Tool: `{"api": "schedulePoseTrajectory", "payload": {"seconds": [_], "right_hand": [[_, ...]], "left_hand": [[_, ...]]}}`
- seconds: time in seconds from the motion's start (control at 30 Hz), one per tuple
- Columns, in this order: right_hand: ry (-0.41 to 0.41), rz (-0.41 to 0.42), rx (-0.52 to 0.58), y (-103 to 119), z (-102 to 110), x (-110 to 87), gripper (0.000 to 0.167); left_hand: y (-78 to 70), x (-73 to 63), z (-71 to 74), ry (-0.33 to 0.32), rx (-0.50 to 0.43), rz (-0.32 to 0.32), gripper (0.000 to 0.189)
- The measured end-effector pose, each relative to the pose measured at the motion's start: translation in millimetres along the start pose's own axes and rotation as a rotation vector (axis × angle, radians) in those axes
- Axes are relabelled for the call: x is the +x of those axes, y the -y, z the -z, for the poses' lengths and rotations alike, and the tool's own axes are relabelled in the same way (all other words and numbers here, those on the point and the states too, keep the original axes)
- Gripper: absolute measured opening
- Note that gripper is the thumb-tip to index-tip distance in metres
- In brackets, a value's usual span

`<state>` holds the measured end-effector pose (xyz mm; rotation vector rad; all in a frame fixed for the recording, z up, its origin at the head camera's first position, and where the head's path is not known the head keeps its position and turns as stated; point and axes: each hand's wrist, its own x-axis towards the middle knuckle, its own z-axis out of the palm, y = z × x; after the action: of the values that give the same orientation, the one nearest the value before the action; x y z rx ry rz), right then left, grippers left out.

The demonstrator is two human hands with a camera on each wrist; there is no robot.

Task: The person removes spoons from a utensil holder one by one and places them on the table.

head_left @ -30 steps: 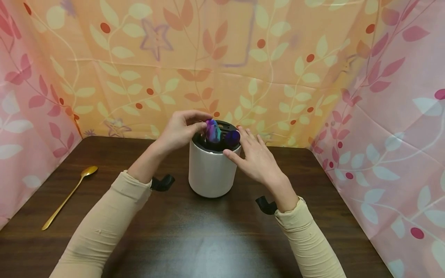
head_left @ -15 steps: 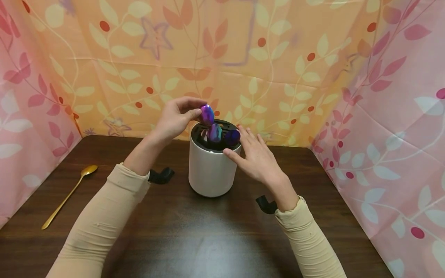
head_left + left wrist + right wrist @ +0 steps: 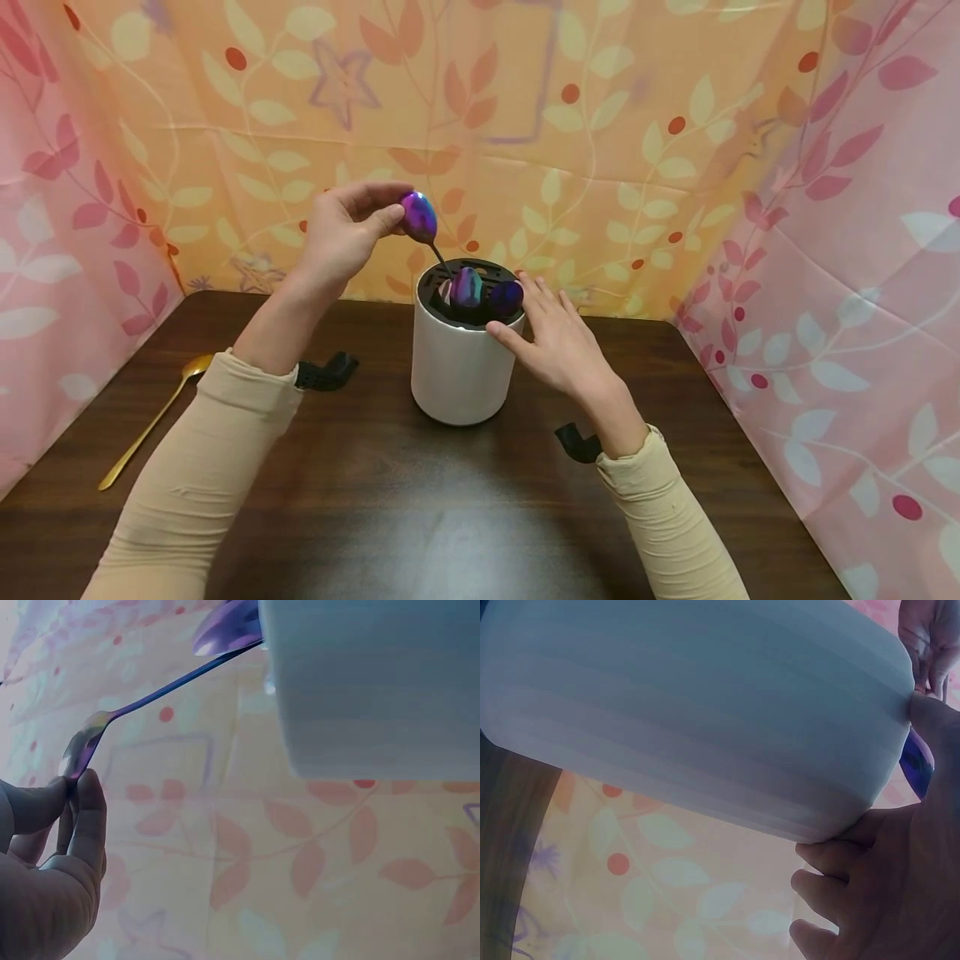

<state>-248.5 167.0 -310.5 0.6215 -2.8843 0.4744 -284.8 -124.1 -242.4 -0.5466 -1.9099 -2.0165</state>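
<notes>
In the head view my left hand [image 3: 341, 229] pinches the bowl of an iridescent purple-blue spoon [image 3: 419, 218] between thumb and fingers. Its thin handle slants down to the slotted black top of a white round utensil holder [image 3: 459, 375]; the handle's lower end is hidden. Two more spoons stand bowl-up in the holder: a purple-teal spoon [image 3: 467, 287] and a dark violet spoon [image 3: 506, 297]. My right hand [image 3: 558, 342] rests against the holder's right rim, thumb in front and fingers straight behind. The left wrist view shows the pinched spoon [image 3: 84, 746] beside the holder [image 3: 375, 690].
A gold spoon [image 3: 146, 437] lies on the left of the dark wooden table [image 3: 420, 517], partly covered by my left sleeve. Floral curtains [image 3: 525, 100] hang behind the table and on both sides.
My left hand has drawn the pinched spoon up and to the left, so that its handle shows above the holder's top. The right hand keeps its place on the rim.
</notes>
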Motion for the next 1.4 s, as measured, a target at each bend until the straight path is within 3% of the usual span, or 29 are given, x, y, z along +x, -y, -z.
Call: {"api": "schedulePoseTrajectory", "payload": {"seconds": [0.13,0.37,0.63,0.9,1.07,1.2,1.4], "right_hand": [[0.002,-0.002,-0.002,0,0,0.2,0.095],[-0.001,0.001,-0.002,-1,0,0.5,0.096],[0.012,-0.003,-0.002,0,-1,1.6,0.098],[0.002,0.007,-0.003,-1,0,1.8,0.098],[0.001,0.013,-0.007,-2,0,2.1,0.098],[-0.001,0.015,-0.007,-3,-1,1.4,0.098],[-0.003,0.009,-0.005,-4,-1,0.6,0.098]], "left_hand": [[-7.2,-2.3,9.1,-0.054,-0.092,-0.030,0.023],[-20.8,-6.9,26.2,-0.119,-0.190,-0.026,0.022],[-35.3,-12.0,45.5,-0.137,-0.336,-0.070,0.023],[-47.6,-19.3,70.4,-0.169,-0.435,-0.047,0.028],[-49.5,-23.7,89.1,-0.156,-0.504,-0.050,0.029],[-47.4,-29.2,103.9,-0.154,-0.503,-0.036,0.031],[-38.0,-40.3,121.5,-0.165,-0.376,0.026,0.029]]}}
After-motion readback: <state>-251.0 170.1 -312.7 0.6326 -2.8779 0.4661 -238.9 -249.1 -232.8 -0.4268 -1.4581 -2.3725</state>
